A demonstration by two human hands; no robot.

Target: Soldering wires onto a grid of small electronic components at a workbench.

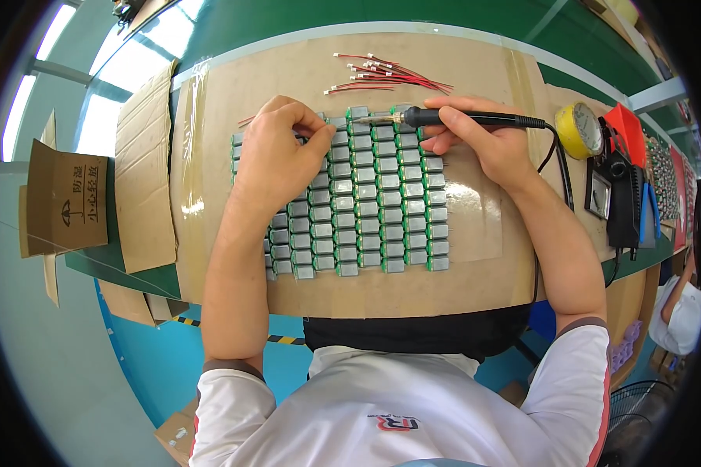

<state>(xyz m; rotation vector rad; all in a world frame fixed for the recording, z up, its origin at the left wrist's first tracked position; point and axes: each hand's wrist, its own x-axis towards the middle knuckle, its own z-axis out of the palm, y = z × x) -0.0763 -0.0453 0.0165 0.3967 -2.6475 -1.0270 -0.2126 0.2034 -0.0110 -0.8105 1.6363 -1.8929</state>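
Rows of small grey rectangular modules with green circuit boards (368, 194) lie side by side on the brown cardboard sheet (475, 288). My right hand (487, 140) grips a black soldering iron (475, 118), its metal tip pointing left over the far row. Just left of that tip, my left hand (284, 152) is closed in a pinch above the far-left modules. A bit of red wire (246, 121) sticks out beyond the back of this hand; its other end is hidden by the fingers. Farther back lies a loose bunch of red and black wires (389, 75) with white connectors.
At right sit a yellow tape roll (579, 131), a red container (625, 128) and a black device (623, 206). The iron's cable (562, 167) runs past my right forearm. Folded cardboard (146, 171) and an open carton (66, 198) stand at left. Another person's sleeve (681, 315) shows far right.
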